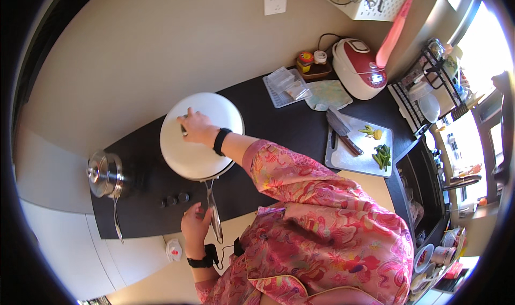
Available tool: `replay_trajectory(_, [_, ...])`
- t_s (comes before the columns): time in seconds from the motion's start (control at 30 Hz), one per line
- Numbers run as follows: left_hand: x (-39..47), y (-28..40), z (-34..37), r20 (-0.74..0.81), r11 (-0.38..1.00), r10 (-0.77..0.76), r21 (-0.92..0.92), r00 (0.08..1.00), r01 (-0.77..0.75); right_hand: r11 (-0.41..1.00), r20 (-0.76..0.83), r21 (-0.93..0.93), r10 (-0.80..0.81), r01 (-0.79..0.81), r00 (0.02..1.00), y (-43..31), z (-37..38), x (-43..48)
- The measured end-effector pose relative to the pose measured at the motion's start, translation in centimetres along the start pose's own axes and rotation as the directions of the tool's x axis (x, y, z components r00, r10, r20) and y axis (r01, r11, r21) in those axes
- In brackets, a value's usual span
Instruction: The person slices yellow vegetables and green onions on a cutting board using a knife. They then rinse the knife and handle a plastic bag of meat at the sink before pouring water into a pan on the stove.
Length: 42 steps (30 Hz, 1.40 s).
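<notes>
A white lid (201,156) lies on a pan whose long metal handle (213,214) points towards me. My right hand (196,126) reaches over the lid, with its fingers closed around the dark knob (184,128) at the centre. My left hand (196,224) is at the counter's front edge, just left of the pan handle; its fingers are apart and it holds nothing. Below the left hand's fingers, on the dark hob, are several black control knobs (172,200). Each wrist wears a black band.
A lidded steel pot (105,174) stands at the left. Right of the pan, a cutting board (350,166) bears a cleaver (344,130), cut green vegetable (382,157) and yellowish pieces (372,132). Behind are a plastic tray (277,97), a cloth (328,95) and a rice cooker (359,69); the sink is far right.
</notes>
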<state>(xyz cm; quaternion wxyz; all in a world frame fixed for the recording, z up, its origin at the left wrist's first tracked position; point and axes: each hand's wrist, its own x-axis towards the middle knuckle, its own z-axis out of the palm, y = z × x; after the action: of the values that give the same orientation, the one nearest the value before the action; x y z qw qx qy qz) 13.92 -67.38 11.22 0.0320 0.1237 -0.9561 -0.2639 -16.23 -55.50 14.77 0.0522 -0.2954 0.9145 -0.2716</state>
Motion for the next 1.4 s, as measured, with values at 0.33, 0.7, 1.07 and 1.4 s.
replay_trajectory(0.33, [1.7,1.2,1.7,0.117,0.992,-0.112,-0.040,0.987,0.117,0.925,-0.464,0.280,-0.103,0.256,0.880,10.9,-17.2,-8.6])
replay_trajectory(0.7, [0.9,1.5,1.6,0.183,0.976,-0.217,0.073,0.959,0.207,0.896,-0.525,-0.303,0.126,-0.324,0.842,42.0,-34.9,-24.6])
replay_trajectory(1.07, [1.3,2.1,-0.8,0.432,0.969,-0.242,0.070,0.869,0.236,0.910,-0.613,-0.250,0.115,-0.330,0.782,58.6,-37.3,-25.0])
replay_trajectory(1.4, [4.2,1.4,0.0,0.697,0.817,-0.311,-0.152,0.646,0.557,0.777,-0.551,-0.287,0.345,-0.561,0.760,63.2,-39.2,-25.3])
